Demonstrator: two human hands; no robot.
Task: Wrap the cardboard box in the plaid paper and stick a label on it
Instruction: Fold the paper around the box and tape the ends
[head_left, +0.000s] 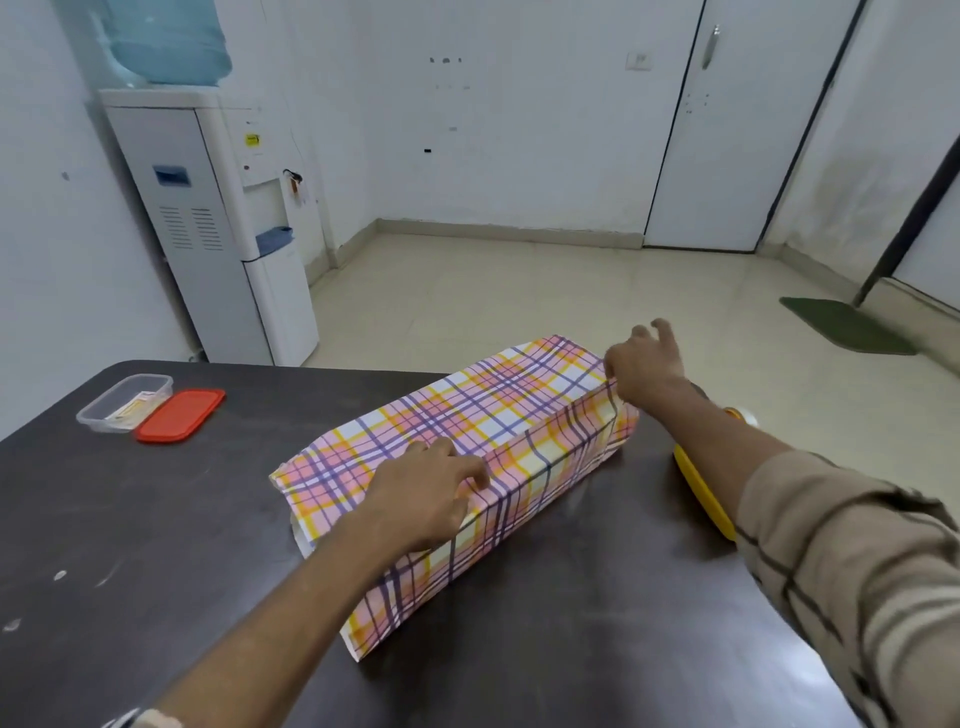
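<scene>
– Plaid paper (467, 415), item one: where does it lie against your hands?
– Wrapped round a long block, set slantwise on the dark table (130, 519). Its near end points toward you at the left and its far end points away at the right. Cardboard box: covered by the paper, not seen.
– Go on, left to right.
– Far left, near the table's back edge: clear tub (124, 402), uncovered, with small items inside that are too small to tell. Red lid (180, 415): flat on the table just beside the tub, on its right. Both are well apart from the paper.
– Your left hand?
– Left hand (426, 488): on top of the package at the long upper edge facing you, about midway along. The fingers are spread and their tips press the paper down at the fold. Nothing is gripped.
– Your right hand?
– Right hand (647, 364): at the far right end. Thumb and forefinger pinch the paper at the top corner, and the other fingers are lifted off it. The paper is creased below the pinch.
– Beyond that?
– Yellow object (701, 493): on the table just right of the package, partly hidden behind your right forearm. Kind: cannot tell.
</scene>
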